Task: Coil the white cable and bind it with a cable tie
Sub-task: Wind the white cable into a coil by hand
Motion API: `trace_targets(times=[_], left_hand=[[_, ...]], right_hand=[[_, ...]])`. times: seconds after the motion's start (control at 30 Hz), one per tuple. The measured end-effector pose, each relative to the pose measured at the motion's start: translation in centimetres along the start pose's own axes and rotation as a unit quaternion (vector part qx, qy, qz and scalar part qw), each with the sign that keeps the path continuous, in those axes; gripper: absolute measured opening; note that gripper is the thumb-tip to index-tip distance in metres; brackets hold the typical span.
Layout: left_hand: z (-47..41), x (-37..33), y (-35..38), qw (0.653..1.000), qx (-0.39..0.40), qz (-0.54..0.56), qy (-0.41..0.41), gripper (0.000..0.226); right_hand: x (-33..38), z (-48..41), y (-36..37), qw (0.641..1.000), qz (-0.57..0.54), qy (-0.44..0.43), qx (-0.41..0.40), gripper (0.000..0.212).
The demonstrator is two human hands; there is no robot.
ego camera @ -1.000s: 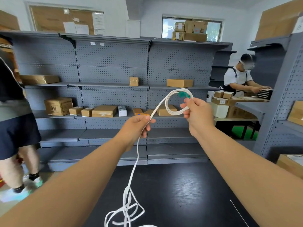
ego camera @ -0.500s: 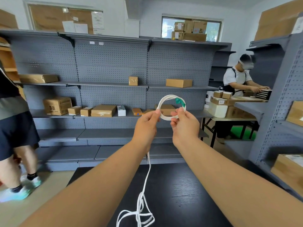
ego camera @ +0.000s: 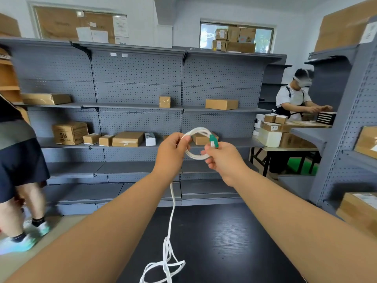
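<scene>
Hands: the left hand (ego camera: 170, 149) and right hand (ego camera: 223, 158) pinch opposite sides of a small loop, raised at chest height.
Cable: thin white cable (ego camera: 196, 144), coiled between the hands, green plug (ego camera: 213, 141) at 3 o'clock; its tail hangs to a loose tangle at 6 o'clock.
Table: black wood-grain tabletop (ego camera: 234, 237) below.
Backdrop: grey perforated metal shelving (ego camera: 138, 78) with brown cardboard boxes (ego camera: 127, 139).
</scene>
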State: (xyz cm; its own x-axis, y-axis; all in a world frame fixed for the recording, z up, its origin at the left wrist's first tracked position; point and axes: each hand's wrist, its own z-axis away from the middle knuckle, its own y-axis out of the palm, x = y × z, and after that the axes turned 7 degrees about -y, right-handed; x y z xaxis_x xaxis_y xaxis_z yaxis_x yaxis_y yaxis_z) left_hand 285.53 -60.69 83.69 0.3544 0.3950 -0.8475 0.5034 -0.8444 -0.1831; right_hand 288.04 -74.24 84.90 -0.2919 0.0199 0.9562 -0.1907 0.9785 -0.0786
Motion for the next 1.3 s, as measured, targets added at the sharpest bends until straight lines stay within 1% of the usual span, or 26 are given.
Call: trace_targets(times=[0.03,0.07,0.13,0.17,0.2,0.23,0.3,0.33,0.37,0.43,0.53,0.6,0.63,0.7,0.77,0.9,1.0,1.13,1.2,1.3], left_hand=[[-0.1,0.1,-0.4,0.998,0.015,-0.055,0.026,0.028],[-0.2,0.1,-0.8,0.993,0.033,-0.101,0.044,0.026],[-0.5,0.1,-1.4,0.982,0.068,-0.163,0.06,0.018],[-0.5,0.0,-1.7,0.977,0.081,-0.187,0.064,0.016],[-0.5,-0.1,-1.8,0.971,0.092,-0.209,0.069,0.015],[-0.4,-0.3,-2.0,0.965,0.101,-0.23,0.077,0.015],[-0.2,-0.7,-2.2,0.95,0.114,-0.273,0.096,0.016],[-0.1,-0.9,-2.2,0.942,0.122,-0.294,0.104,0.018],[0.1,-1.0,-2.2,0.936,0.132,-0.309,0.108,0.022],[0.3,-1.2,-2.2,0.926,0.152,-0.327,0.113,0.026],[0.6,-1.3,-2.0,0.912,0.174,-0.346,0.135,0.027],[0.6,-1.3,-2.0,0.91,0.184,-0.344,0.143,0.025],[0.6,-1.2,-2.0,0.91,0.187,-0.341,0.143,0.024],[0.5,-0.7,-2.1,0.917,0.19,-0.324,0.132,0.023],[0.5,0.0,-2.1,0.934,0.188,-0.283,0.106,0.022],[1.0,1.1,-1.6,0.968,0.171,-0.179,0.036,0.029],[1.6,1.7,-1.3,0.984,0.153,-0.095,-0.01,0.027],[2.4,2.3,-0.6,0.991,0.128,-0.029,-0.039,0.025],[2.6,2.5,-0.3,0.993,0.112,-0.027,-0.032,0.026],[2.6,2.7,-0.3,0.99,0.094,-0.104,0.004,0.026]], right_hand=[[0.0,-0.1,-0.5,0.995,0.091,-0.018,0.019,0.015],[0.0,-0.3,-1.0,0.981,0.185,-0.042,0.041,0.026],[0.2,-0.4,-1.9,0.934,0.326,-0.098,0.104,0.044],[0.4,-0.4,-2.2,0.912,0.365,-0.121,0.14,0.053],[0.4,-0.5,-2.4,0.896,0.384,-0.137,0.176,0.062],[0.5,-0.6,-2.5,0.887,0.385,-0.142,0.211,0.071],[0.7,-0.9,-2.6,0.893,0.345,-0.12,0.261,0.083],[0.7,-0.9,-2.6,0.899,0.325,-0.11,0.271,0.085],[0.7,-1.0,-2.5,0.901,0.319,-0.111,0.273,0.083],[0.6,-1.0,-2.3,0.888,0.353,-0.137,0.259,0.07],[0.4,-0.8,-1.8,0.837,0.454,-0.183,0.245,0.037],[0.2,-0.7,-1.5,0.813,0.49,-0.206,0.236,0.015],[0.2,-0.7,-1.5,0.81,0.495,-0.214,0.229,0.012],[0.3,-0.6,-1.6,0.819,0.481,-0.224,0.218,0.015],[0.4,-0.5,-1.8,0.832,0.459,-0.23,0.21,0.019],[0.7,-0.3,-1.7,0.84,0.452,-0.23,0.194,0.022],[0.6,-0.2,-1.6,0.858,0.434,-0.228,0.153,0.023],[0.0,0.4,-1.3,0.889,0.389,-0.227,0.082,0.02],[-0.5,0.5,-1.1,0.893,0.385,-0.224,0.07,0.021],[-1.1,0.3,-1.2,0.869,0.432,-0.223,0.092,0.022]])
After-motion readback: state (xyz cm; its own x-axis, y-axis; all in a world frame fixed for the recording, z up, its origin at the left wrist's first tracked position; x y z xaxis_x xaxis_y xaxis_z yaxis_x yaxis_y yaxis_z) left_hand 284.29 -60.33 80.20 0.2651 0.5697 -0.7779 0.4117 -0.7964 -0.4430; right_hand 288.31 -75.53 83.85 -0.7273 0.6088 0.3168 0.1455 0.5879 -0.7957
